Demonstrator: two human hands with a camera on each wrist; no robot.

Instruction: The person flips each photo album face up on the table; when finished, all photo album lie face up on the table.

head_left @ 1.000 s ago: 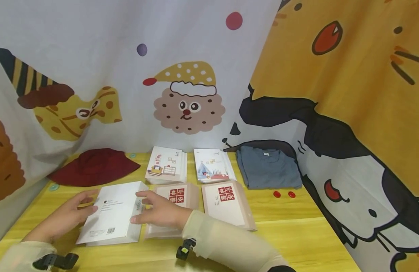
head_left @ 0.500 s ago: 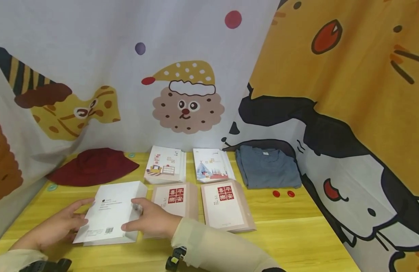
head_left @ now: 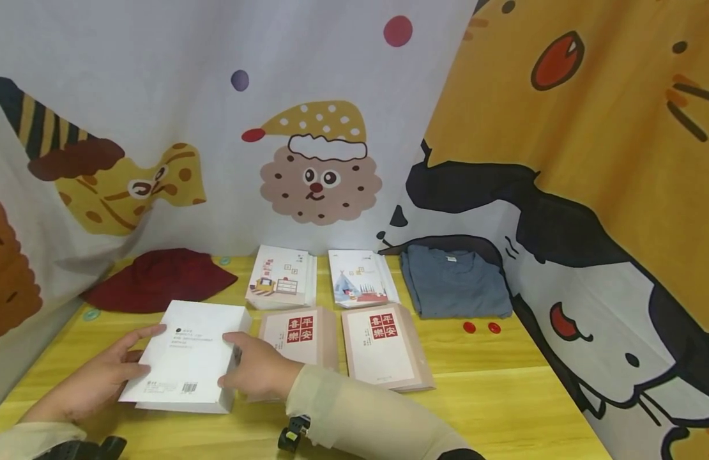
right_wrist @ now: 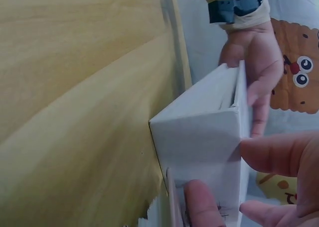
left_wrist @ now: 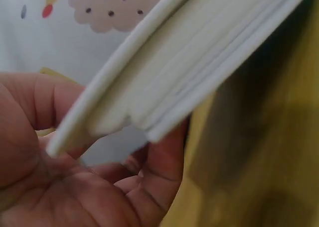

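White book [head_left: 184, 348] gripped from both sides

Below a dark red hat [head_left: 165, 280], the left hand [head_left: 92, 382] has its grip on the book's left edge. The book, barcode upward, is at the table's [head_left: 492, 402] front left. The right hand [head_left: 261, 365] grips its spine side. Rightward come two beige books [head_left: 380, 351], two illustrated books [head_left: 360, 278] behind them, and a folded blue-grey garment [head_left: 455, 286].

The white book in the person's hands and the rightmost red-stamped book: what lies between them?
Another red-stamped book lies there, partly hidden by the right hand, which holds the white book; the head view shows this.
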